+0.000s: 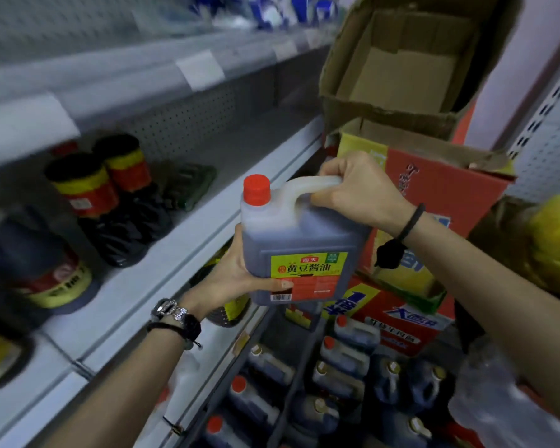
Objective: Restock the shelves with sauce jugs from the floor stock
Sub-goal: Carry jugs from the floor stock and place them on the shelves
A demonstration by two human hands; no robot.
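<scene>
Shelving (207, 218) runs along the left of the aisle, its middle tier only partly filled, with dark bottles (110, 202) standing toward the back and open deck beside them where more stock could go. Cardboard cartons (434, 189) are stacked at the aisle's far end, the top one open and seemingly empty, perhaps already unpacked. Floor stock (353, 376), a cluster of dark jugs with red and pale caps, stands below within reach of the person restocking.

Held in the air between cartons and shelf edge is the sauce jug (299, 253), upright, red cap on, label facing the camera. Its weight looks to be shared for control: the right hand (356, 189) is wrapped firmly round the pale handle on top, carrying it from above, while the left hand (236, 273) is spread against the lower side and base, thumb across the label, steadying and steering it. The jug sits level with the middle tier, which suggests it is about to be guided leftward onto the bare deck. A watch (172, 310) and dark bands circle the left wrist; a dark cord (404, 227) loops the right.
</scene>
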